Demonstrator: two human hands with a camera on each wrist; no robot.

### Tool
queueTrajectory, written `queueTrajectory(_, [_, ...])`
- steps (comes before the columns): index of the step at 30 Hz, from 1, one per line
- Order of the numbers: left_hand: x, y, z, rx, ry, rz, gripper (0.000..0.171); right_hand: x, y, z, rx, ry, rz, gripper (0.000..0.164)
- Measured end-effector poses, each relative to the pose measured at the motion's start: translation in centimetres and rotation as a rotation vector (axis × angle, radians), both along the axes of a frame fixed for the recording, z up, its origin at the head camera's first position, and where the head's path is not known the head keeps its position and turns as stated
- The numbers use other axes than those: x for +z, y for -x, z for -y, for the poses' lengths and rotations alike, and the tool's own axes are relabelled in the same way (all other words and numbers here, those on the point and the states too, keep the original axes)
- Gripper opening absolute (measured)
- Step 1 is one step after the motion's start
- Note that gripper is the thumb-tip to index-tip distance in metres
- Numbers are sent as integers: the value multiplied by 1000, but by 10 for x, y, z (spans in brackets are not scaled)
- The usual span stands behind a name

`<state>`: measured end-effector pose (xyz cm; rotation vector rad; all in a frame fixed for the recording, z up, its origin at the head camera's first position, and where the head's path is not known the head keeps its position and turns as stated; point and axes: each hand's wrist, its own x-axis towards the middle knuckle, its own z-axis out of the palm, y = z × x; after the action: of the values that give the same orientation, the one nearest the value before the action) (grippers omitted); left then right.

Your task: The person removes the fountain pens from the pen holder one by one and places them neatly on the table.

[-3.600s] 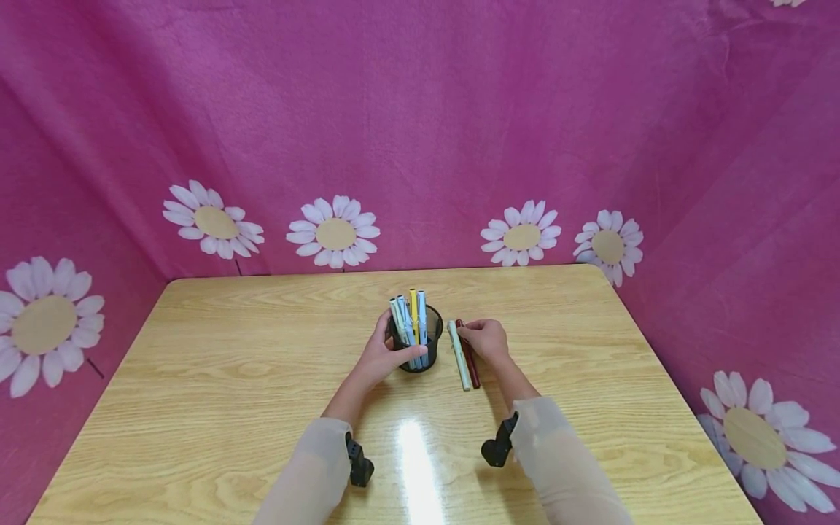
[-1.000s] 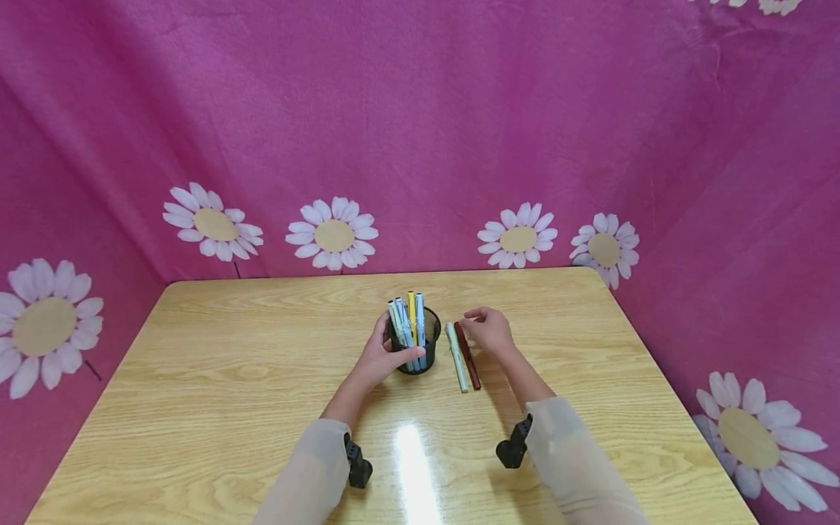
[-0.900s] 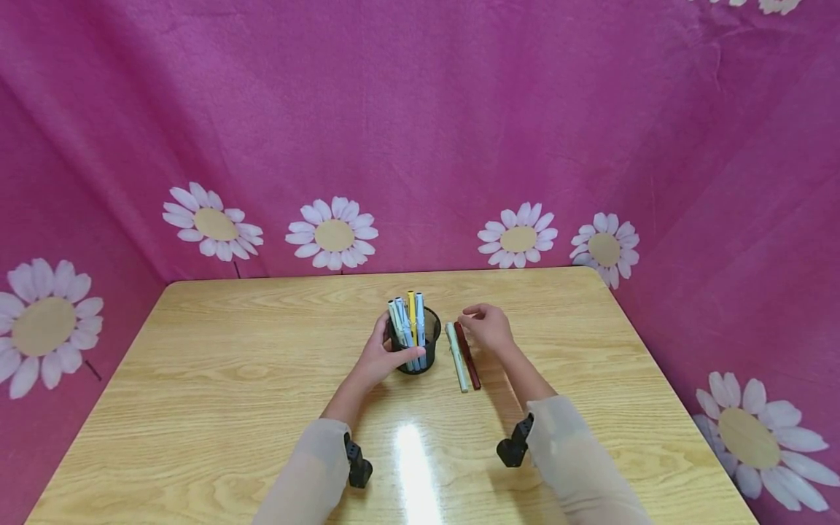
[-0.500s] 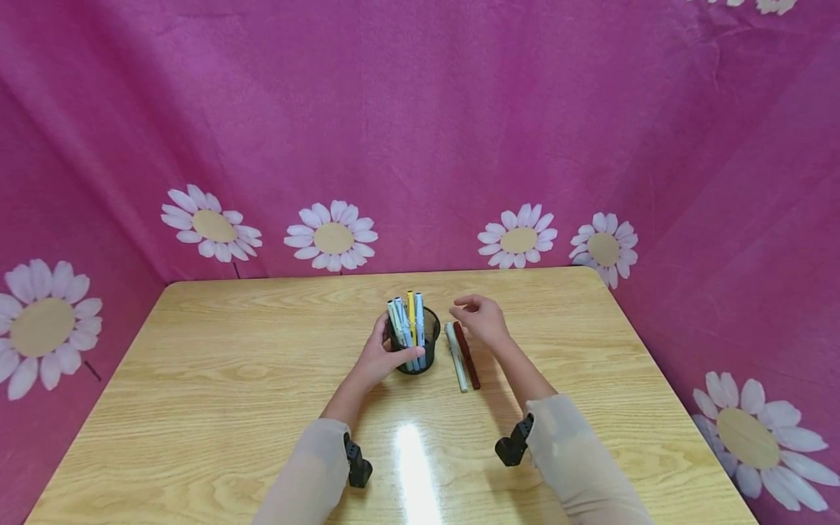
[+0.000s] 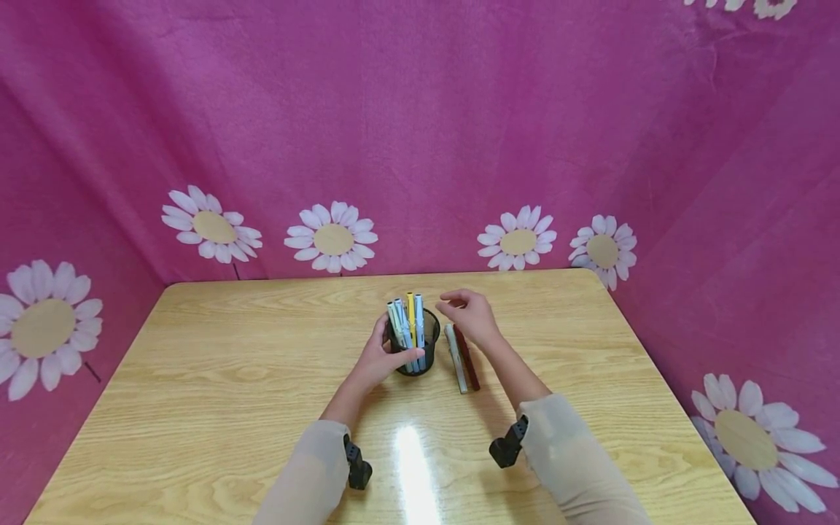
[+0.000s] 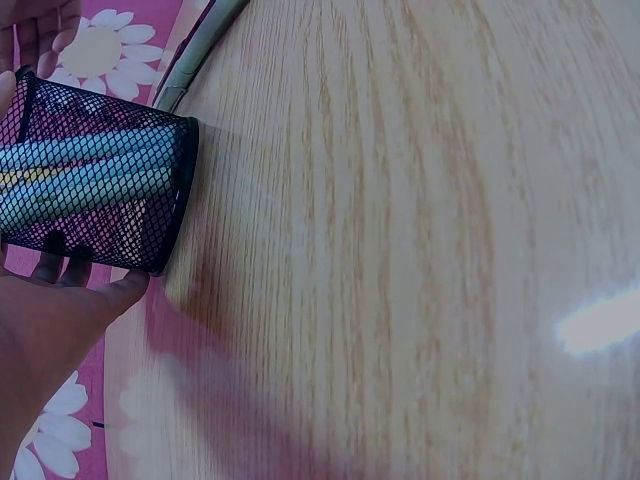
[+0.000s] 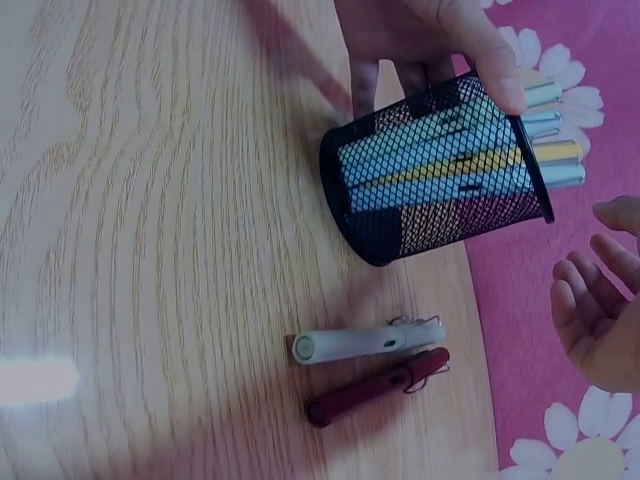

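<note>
My left hand (image 5: 383, 361) grips a black mesh pen holder (image 7: 440, 175), its thumb on the near side in the head view and its fingers round the left. Several pens stand in the holder: light blue and pale green ones, and a yellow pen (image 5: 411, 313). To the holder's right, a pale green pen (image 7: 365, 343) and a dark red pen (image 7: 375, 388) lie side by side on the table. Above their far ends hovers my right hand (image 5: 474, 315), fingers loosely bent toward the holder's rim. Nothing is held in it.
The wooden table (image 5: 249, 394) reaches back to a pink curtain (image 5: 420, 146) with printed daisies. A small black camera sits on each wrist, such as the right-wrist camera (image 5: 508, 442). Light glares off the table's near middle.
From the dark red pen's far end, my right hand has lifted and moved left toward the holder without a pen. My left hand stays on the holder.
</note>
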<state>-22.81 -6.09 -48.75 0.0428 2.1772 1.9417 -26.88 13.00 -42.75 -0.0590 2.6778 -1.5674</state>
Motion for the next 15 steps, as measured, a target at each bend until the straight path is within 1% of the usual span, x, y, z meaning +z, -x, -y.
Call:
queueTrajectory(7, [-1, 0, 0, 12, -7, 12, 93, 1, 1, 10, 14, -38, -39, 31])
queueTrajectory(11, [-1, -1, 0, 1, -17, 0, 92, 2, 0, 14, 20, -39, -53, 31])
queueTrajectory(15, [-1, -1, 0, -12, -26, 2, 91, 2, 0, 17, 27, -28, -43, 30])
